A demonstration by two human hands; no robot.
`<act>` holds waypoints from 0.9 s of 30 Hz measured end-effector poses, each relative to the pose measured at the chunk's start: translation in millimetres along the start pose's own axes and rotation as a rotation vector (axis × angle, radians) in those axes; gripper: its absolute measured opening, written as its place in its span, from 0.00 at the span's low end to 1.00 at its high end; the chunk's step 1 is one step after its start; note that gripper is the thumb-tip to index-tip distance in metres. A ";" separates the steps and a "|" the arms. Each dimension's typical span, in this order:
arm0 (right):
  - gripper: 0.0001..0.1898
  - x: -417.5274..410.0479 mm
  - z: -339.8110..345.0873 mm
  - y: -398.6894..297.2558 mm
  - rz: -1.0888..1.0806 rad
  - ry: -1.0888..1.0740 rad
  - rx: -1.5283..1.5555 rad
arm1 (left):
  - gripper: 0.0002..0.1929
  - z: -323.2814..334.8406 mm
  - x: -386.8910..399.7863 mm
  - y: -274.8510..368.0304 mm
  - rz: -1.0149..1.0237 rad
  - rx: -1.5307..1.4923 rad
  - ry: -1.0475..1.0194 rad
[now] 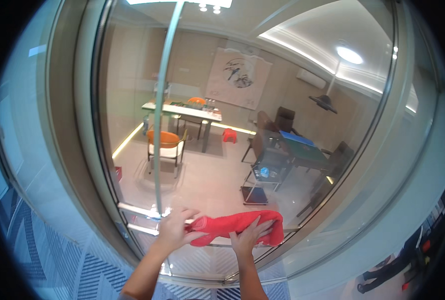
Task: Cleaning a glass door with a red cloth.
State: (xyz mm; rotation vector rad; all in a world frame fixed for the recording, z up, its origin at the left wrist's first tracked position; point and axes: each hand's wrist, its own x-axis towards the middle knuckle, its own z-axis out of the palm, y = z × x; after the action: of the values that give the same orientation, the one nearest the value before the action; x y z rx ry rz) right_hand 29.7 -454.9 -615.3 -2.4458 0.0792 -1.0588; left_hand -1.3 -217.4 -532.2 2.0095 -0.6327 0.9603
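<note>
A red cloth [228, 222], likely a towel, is stretched sideways in front of a glass panel [203, 176]. My left hand [173, 229] has its left end, thumb below and fingers above. On the right part of the cloth lies my right hand [246, 237], its fingers spread over the fabric. The cloth is bunched, and a fold at its right end curls down past my fingers. Just left of my left hand is a shiny metal fitting [140, 210] on the door frame. Whether the cloth touches the glass, I cannot tell.
Metal framing [98, 93] edges the glass. Behind it are a long table [185, 110], an orange-backed chair [165, 140], a red stool [229, 135], a trolley [265, 174] and a green-topped table [307, 154]. Patterned carpet [98, 270] lies below; a person's leg [383, 273] shows at lower right.
</note>
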 end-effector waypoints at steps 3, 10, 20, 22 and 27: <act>0.56 18.6 -16.8 6.2 0.011 -0.096 -0.061 | 0.30 -40.0 -19.0 -70.3 -0.068 0.072 0.273; 0.34 41.7 -58.6 53.8 0.048 0.017 -0.012 | 0.36 -117.5 25.7 -139.7 0.021 0.735 0.626; 0.29 63.1 -68.6 91.2 -0.071 0.224 0.020 | 0.36 -127.0 30.5 -154.3 0.078 0.707 0.662; 0.29 67.3 -79.7 60.4 -0.057 0.204 0.032 | 0.34 -127.7 33.6 -148.7 0.086 0.719 0.672; 0.32 64.9 -93.9 59.3 -0.079 0.102 -0.225 | 0.31 -128.2 28.4 -157.6 0.060 0.827 0.616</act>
State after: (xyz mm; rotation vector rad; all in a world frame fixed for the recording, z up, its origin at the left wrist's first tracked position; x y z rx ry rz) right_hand 17.0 -560.1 -542.2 -2.6111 0.1428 -1.2715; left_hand 74.4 -26.8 -530.1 2.1632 0.0827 1.9975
